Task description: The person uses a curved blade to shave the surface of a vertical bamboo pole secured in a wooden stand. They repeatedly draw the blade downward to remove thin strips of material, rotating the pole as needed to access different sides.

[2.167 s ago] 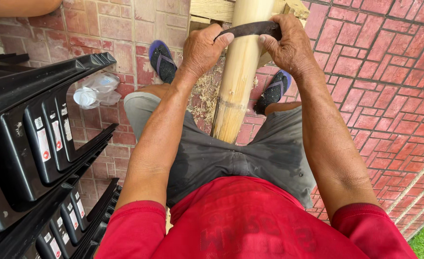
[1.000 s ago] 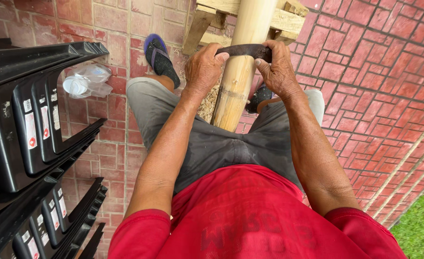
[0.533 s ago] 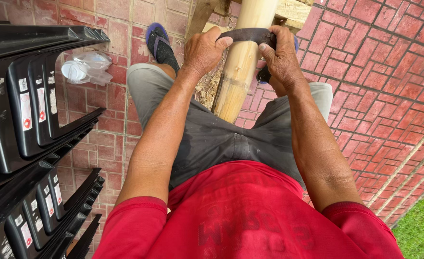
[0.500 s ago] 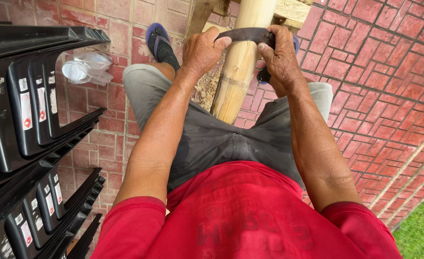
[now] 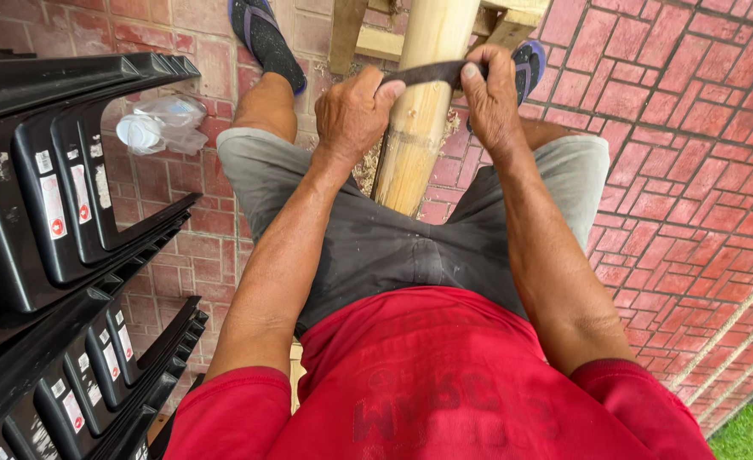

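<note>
Black stack: moulded plastic chairs (image 5: 70,221) stand nested at the far left, well apart from the work.
Plastic bag: a clear crumpled bag (image 5: 162,123) lies on the red brick floor (image 5: 691,153) beside the chairs.
Left hand (image 5: 352,115): its fingers are curled tight round the left end of a dark curved blade (image 5: 427,73).
Bamboo pole (image 5: 419,119): pale and round, it runs away from the seated person between the knees, its far end by a wooden frame (image 5: 376,38).
Right hand (image 5: 491,102): fingers clenched on the blade's right end, thumb on top.
Blade position: it lies across the pole, touching its upper surface.
Doing it well: judged from this grip, even pressure from both hands and a shallow blade angle would keep the cut thin.
Risk: a slanted blade could dig in or slip toward the thighs.
</note>
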